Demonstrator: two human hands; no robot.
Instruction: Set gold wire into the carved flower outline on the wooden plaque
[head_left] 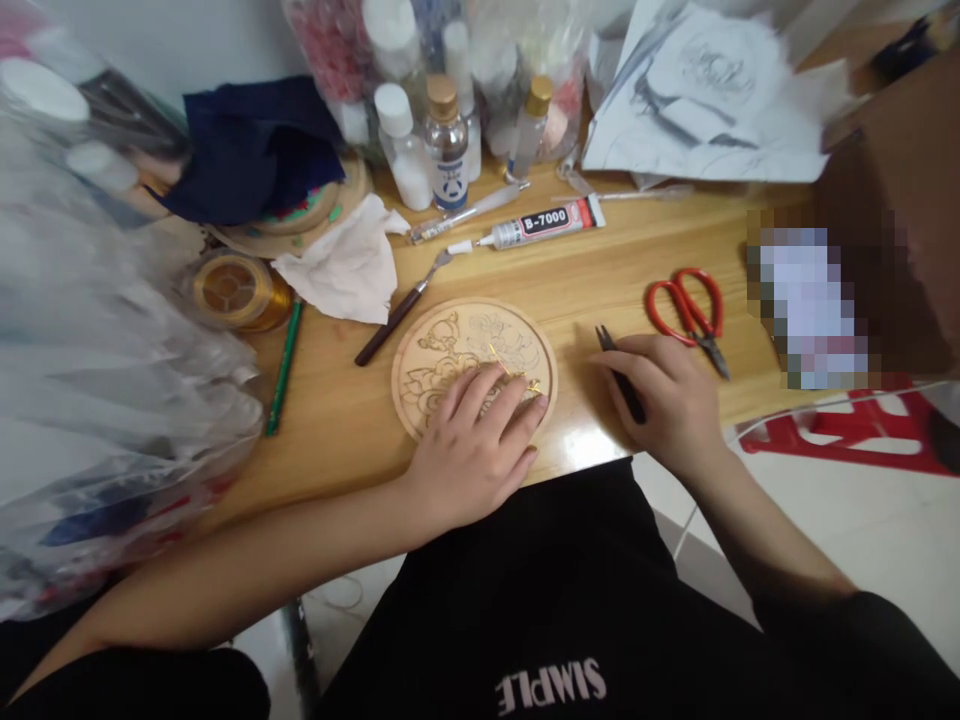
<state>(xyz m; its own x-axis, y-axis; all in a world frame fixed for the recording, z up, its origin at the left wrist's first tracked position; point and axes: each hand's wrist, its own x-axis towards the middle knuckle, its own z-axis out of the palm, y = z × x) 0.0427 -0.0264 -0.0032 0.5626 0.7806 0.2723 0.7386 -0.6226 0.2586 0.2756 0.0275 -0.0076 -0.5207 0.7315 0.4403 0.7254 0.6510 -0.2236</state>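
My left hand (480, 440) lies flat over the lower right of a round wooden board (400, 375), fingers stretched out and slightly apart. A flower pattern outlined in thin gold wire covers part of the board, and a drawn outline shows at its upper right. A short gold wire end (498, 358) sticks up near my fingertips; what is under the fingers is hidden. To the right of the board, my right hand (664, 395) grips black tweezers (622, 382), tips pointing away from me. Just beyond it are red-handled scissors (691, 310).
Behind the board lie a B-7000 glue tube (544, 222) and a dark-handled spatula (397, 318). A gold wire spool (236, 290), a green pencil (285, 365) and a white cloth (352, 265) are on the left. Several bottles (448, 145) stand at the back; a phone-like blurred object (814, 305) is right.
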